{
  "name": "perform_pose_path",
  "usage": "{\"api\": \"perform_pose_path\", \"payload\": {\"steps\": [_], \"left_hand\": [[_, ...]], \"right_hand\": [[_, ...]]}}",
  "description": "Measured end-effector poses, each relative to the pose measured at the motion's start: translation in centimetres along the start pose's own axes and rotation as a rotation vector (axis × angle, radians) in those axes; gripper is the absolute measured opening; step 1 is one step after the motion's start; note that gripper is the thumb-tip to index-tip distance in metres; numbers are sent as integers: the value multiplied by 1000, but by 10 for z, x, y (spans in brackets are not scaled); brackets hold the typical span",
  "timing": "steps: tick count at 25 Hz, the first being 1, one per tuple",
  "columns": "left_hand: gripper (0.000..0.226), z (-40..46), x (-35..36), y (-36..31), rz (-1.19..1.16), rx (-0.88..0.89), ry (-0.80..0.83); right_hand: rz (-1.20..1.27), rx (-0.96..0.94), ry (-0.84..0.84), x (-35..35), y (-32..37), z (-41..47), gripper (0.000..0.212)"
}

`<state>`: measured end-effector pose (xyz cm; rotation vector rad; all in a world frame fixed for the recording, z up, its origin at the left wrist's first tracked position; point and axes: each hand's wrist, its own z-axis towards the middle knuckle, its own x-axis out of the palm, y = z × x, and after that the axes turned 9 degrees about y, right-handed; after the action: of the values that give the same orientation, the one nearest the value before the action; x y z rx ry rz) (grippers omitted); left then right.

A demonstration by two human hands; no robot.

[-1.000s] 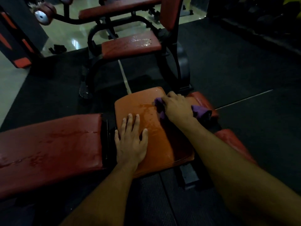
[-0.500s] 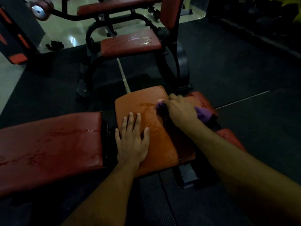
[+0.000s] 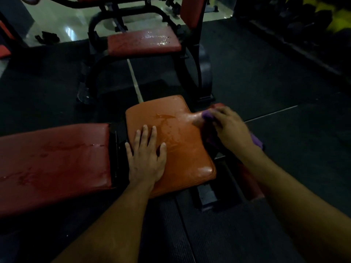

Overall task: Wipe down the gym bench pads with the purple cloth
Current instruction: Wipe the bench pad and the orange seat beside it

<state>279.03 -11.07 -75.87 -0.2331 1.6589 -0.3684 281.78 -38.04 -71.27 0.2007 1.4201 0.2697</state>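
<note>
An orange seat pad (image 3: pixel 182 141) lies in the middle of the head view, wet and shiny near its far edge. My left hand (image 3: pixel 146 158) rests flat on its near left part, fingers straight. My right hand (image 3: pixel 230 128) grips the purple cloth (image 3: pixel 207 115) and presses it at the pad's right edge, against a red side pad (image 3: pixel 216 106). More of the cloth shows behind my wrist. A long dark red back pad (image 3: pixel 53 162) with wet streaks lies to the left.
Another machine with a wet red seat (image 3: pixel 142 41) and a black frame (image 3: pixel 95 73) stands beyond the bench. Dark rubber flooring (image 3: pixel 266 82) surrounds it, with pale tiles (image 3: pixel 62 29) at the top left. Dark weights line the far right.
My right hand has slid the cloth to the right, from the orange pad's upper middle to its right edge. My left hand has stayed flat in place.
</note>
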Motion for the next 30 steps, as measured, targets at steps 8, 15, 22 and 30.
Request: {"api": "perform_pose_path", "payload": {"steps": [8,15,22,30], "left_hand": [[74,3,2,1,7,-1,14],[77,4,1,1,8,-2,29],[69,3,3,3,16,-7,19],[68,-4,-21,-1,-69,14,175]], "right_hand": [[-174,106,114,13,6,63,32],[-39,14,119,4,5,-38,42],[-189,79,151,11,5,52,37],[937,256,-274,-35,120,-114,17]]}}
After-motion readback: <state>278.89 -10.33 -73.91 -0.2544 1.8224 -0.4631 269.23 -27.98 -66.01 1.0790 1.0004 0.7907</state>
